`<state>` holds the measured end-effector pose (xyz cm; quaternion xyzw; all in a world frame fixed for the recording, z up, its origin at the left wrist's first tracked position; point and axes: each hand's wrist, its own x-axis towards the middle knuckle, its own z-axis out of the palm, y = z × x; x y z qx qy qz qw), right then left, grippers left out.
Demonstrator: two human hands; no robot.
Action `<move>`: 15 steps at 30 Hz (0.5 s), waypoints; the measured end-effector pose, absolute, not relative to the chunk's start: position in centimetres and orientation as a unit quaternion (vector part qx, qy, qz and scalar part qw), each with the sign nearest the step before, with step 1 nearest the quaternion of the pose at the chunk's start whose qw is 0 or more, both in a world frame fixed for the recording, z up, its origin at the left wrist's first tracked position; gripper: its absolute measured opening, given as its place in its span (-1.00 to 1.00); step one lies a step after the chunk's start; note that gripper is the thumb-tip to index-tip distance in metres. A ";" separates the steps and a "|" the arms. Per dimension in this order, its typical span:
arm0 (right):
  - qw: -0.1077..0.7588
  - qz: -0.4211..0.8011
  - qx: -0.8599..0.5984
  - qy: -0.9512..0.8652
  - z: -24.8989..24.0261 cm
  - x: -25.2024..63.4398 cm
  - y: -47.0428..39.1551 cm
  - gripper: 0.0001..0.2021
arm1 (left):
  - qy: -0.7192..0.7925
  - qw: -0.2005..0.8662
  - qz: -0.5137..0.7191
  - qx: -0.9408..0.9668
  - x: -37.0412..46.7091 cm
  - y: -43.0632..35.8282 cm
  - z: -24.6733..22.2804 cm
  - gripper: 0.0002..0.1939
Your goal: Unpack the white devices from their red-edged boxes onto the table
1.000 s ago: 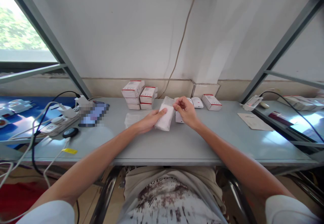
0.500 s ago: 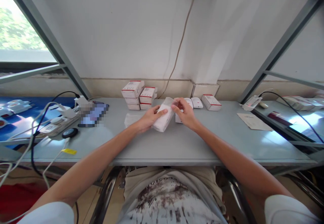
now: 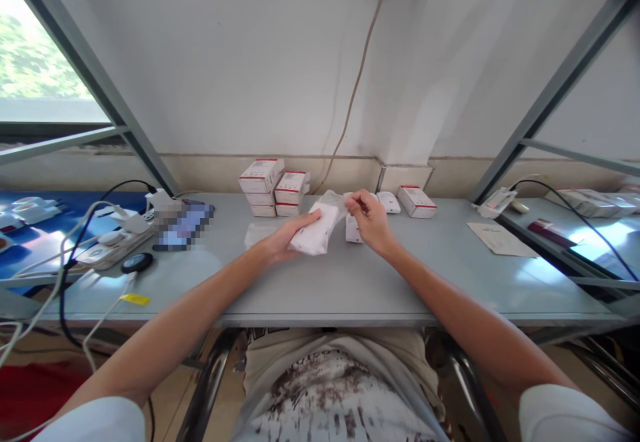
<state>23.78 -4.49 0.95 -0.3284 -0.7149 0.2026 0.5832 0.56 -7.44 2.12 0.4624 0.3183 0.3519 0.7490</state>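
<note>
A white block-shaped item (image 3: 316,230) in a clear plastic bag (image 3: 334,201) is held above the desk, tilted. My left hand (image 3: 289,237) grips it from the left, thumb on top. With fingertips pinched, my right hand (image 3: 369,217) holds the bag's loose far end, pulled out to the right. Behind that hand, a small white box (image 3: 353,230) on the desk is partly hidden. Past my knuckles, a white rounded device (image 3: 389,203) lies near the wall. Another clear plastic bag (image 3: 257,234) lies flat to the left of my left wrist.
White-and-red boxes (image 3: 261,185) are stacked against the wall, with a shorter stack (image 3: 291,192) beside them. A single box (image 3: 417,202) stands to the right. Left are a blurred phone (image 3: 185,227), a power strip (image 3: 113,247) and cables. A paper sheet (image 3: 500,240) lies right.
The bagged white item has tilted further and shifted slightly left with my left hand. My right hand has moved a little right, stretching the bag's end away from the item.
</note>
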 end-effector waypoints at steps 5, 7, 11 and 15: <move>0.591 0.176 -0.338 -0.711 0.9 23.7 -4.5 -0.63 | 0.244 0.786 0.313 0.475 0.7 -7.6 2.1 -0.57; 0.592 0.171 -0.338 -0.711 0.8 23.7 -4.5 -0.63 | 0.238 0.785 0.306 0.483 0.8 -7.5 2.0 -0.55; 0.604 0.154 -0.348 -0.700 0.9 23.7 -4.7 -0.62 | 0.228 0.771 0.340 0.487 0.9 -7.1 2.0 -0.36; 0.621 0.122 -0.361 -0.685 1.2 23.8 -5.0 -0.61 | 0.213 0.774 0.343 0.488 0.8 -7.1 2.2 -0.29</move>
